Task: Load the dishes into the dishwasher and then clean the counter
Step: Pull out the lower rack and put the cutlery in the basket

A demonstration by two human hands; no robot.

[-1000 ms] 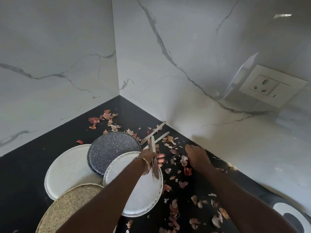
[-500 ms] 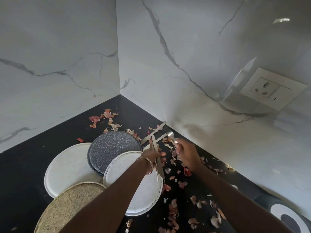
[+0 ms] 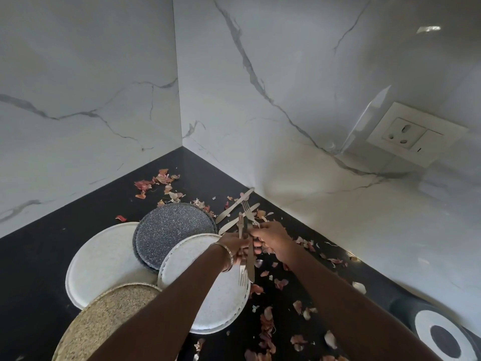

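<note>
My left hand (image 3: 233, 244) grips a bundle of cutlery (image 3: 246, 269), a fork and a knife hanging tines and blade down over a white plate (image 3: 208, 308). My right hand (image 3: 270, 237) pinches a second fork (image 3: 248, 212) by its handle, tines pointing away, right against the bundle. Two knives (image 3: 235, 208) lie on the black counter (image 3: 39, 256) just beyond the hands. A grey speckled plate (image 3: 171, 230), another white plate (image 3: 101, 259) and a tan speckled plate (image 3: 104, 321) overlap at the left.
Onion skins (image 3: 268, 329) litter the counter around the plates and along the wall. White marble walls meet in a corner behind. A wall socket (image 3: 413, 134) sits at the right. A round grey and white object (image 3: 442, 340) lies at the lower right.
My right hand has picked a fork up off the counter and brought it left to the bundle in my left hand. The left hand has barely moved.
</note>
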